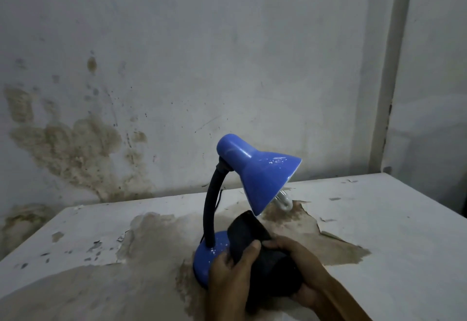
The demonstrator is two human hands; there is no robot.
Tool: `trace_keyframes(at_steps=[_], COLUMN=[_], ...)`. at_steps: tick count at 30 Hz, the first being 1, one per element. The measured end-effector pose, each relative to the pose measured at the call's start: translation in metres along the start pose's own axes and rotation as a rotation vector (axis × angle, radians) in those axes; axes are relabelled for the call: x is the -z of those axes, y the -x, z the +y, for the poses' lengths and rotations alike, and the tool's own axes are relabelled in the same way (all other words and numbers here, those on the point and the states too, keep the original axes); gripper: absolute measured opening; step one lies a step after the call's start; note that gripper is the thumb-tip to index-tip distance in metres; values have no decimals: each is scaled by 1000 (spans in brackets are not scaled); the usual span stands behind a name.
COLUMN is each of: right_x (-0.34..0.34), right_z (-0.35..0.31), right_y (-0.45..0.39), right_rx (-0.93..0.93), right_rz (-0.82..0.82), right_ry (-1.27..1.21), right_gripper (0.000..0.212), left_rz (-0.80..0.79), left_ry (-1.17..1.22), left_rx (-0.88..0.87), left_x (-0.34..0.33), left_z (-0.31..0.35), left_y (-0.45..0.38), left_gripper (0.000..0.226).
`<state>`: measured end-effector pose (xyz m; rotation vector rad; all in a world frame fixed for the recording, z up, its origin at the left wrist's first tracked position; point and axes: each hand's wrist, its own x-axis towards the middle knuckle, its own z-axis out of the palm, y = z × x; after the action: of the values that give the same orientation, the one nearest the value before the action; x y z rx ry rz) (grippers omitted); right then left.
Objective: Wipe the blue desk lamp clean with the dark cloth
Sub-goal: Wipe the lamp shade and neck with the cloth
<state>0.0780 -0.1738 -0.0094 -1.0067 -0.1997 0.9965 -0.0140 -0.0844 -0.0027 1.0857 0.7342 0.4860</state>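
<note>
A blue desk lamp (262, 176) stands on a worn white table (379, 232), its cone shade tilted down to the right on a black bendy neck. White specks dot the shade and the round blue base (207, 252). A dark cloth (255, 250) is bunched in front of the base, covering its right side. My left hand (232, 277) pinches the cloth with thumb on top. My right hand (303, 277) grips the cloth from the right, fingers curled round it.
The tabletop has large patches of peeled, brown-stained surface around the lamp. A stained wall rises close behind the table. A bulb (284, 200) peeks out under the shade. A thin black cord (219, 198) hangs behind the neck.
</note>
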Motion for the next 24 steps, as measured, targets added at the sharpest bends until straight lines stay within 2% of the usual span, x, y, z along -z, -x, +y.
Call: trace_keyframes(at_steps=[3, 5, 7, 9, 11, 14, 17, 20, 24], right_x=[-19, -26, -30, -31, -26, -12, -1, -8, -34], right_z=[11, 13, 12, 10, 5, -8, -29, -52, -70], right_y=[1, -3, -4, -4, -2, 5, 16, 22, 16], right_rx=[95, 188, 259, 280, 265, 279, 482, 654, 802], right_rz=[-2, 36, 81, 106, 125, 222, 291, 274, 201], right_ry=[45, 177, 364, 451, 501, 492, 406, 461, 597], right_gripper=[21, 18, 13, 15, 30, 80, 117, 130, 138], left_rz=[33, 108, 151, 178, 241, 339, 369, 402, 510], left_ry=[-3, -11, 43, 76, 93, 66, -88, -306, -472], left_rx=[-36, -91, -143, -197, -268, -436, -669, -952, -1197], left_x=[7, 11, 15, 17, 17, 18, 21, 19, -4], left_z=[-7, -8, -6, -1, 7, 33, 72, 113, 150], left_y=[-4, -6, -6, -5, -4, 4, 8, -1, -27], left_gripper=[35, 23, 26, 35, 28, 23, 28, 38, 35])
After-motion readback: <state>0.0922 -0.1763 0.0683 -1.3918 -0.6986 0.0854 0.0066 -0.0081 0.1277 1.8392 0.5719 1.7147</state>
